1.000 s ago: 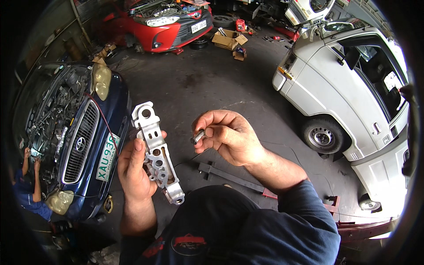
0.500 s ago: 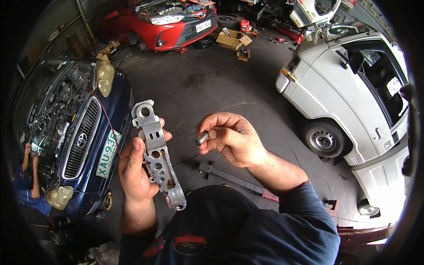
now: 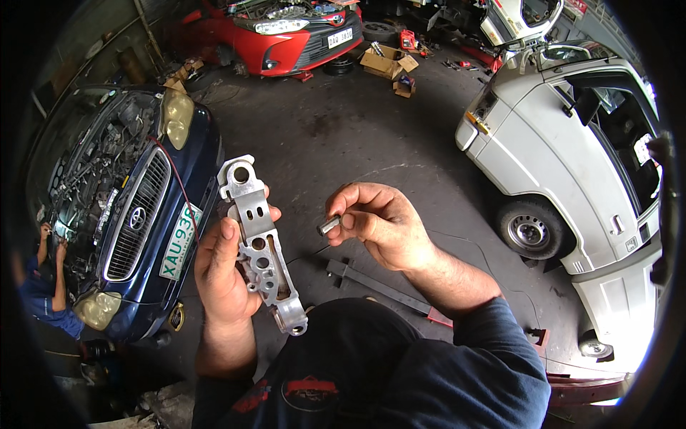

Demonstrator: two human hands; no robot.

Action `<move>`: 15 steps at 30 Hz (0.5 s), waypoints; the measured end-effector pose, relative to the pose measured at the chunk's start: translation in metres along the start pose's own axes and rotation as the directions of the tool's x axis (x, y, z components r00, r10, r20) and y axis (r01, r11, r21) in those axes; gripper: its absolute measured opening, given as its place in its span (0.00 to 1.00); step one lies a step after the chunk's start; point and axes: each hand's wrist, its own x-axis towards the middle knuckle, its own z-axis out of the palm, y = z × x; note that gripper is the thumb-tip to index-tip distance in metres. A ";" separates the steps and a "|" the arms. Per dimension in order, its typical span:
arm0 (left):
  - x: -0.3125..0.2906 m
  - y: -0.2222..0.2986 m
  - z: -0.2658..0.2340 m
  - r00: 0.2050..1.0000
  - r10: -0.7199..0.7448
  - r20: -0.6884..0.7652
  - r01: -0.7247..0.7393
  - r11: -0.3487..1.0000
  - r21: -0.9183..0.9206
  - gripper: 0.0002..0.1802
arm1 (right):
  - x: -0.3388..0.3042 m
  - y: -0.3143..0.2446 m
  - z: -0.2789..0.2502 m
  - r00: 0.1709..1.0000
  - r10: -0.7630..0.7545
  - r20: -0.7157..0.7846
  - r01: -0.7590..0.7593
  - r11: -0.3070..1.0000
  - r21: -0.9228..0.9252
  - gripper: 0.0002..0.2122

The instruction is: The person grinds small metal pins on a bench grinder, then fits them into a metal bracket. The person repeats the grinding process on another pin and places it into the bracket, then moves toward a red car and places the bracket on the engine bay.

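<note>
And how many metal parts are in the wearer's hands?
2: a long silver metal bracket with holes, in the left hand, and a short metal cylinder pinched in the right hand. Anything tucked behind either hand would be hidden.

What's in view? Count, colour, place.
Bracket: 1, silver, left of centre
Pin: 1, silver, centre
Blue car: 1, dark blue, left, engine exposed
Red car: 1, red, top centre
Van: 1, white, right
Vehicle part: 1, white, upper right
Cardboard boxes: at least 2, brown, floor, top centre
Case: 1, red, top centre
Loose tire: at least 1, black, beside red car
Bar: 1, dark grey, below centre
Beam: 1, dark red, lower right
Cord: 1, red, across blue car's front
Floor clutter: uncountable, mixed, upper right
Co-worker: 1, blue clothing, at blue car
Shirt: 1, dark, bottom centre
Left hand: 1, bare, around bracket
Right hand: 1, bare, pinching pin
</note>
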 end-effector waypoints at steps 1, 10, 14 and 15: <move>0.000 -0.001 0.001 1.000 0.011 -0.025 -0.011 1.000 -0.008 0.21 | 0.000 0.000 0.000 1.000 -0.015 0.008 0.015 1.000 -0.004 0.08; 0.004 -0.004 -0.001 0.999 0.027 0.019 -0.029 0.996 0.090 0.24 | 0.002 -0.001 0.002 0.995 0.094 -0.037 -0.085 0.976 0.202 0.09; 0.006 -0.004 0.002 0.999 0.028 0.023 -0.029 0.997 0.074 0.25 | 0.003 -0.003 0.004 0.988 0.153 -0.010 -0.144 0.950 0.276 0.11; 0.007 -0.004 0.003 0.999 0.035 0.023 -0.037 0.995 0.090 0.25 | 0.004 -0.004 0.004 0.985 0.171 0.006 -0.165 0.939 0.301 0.11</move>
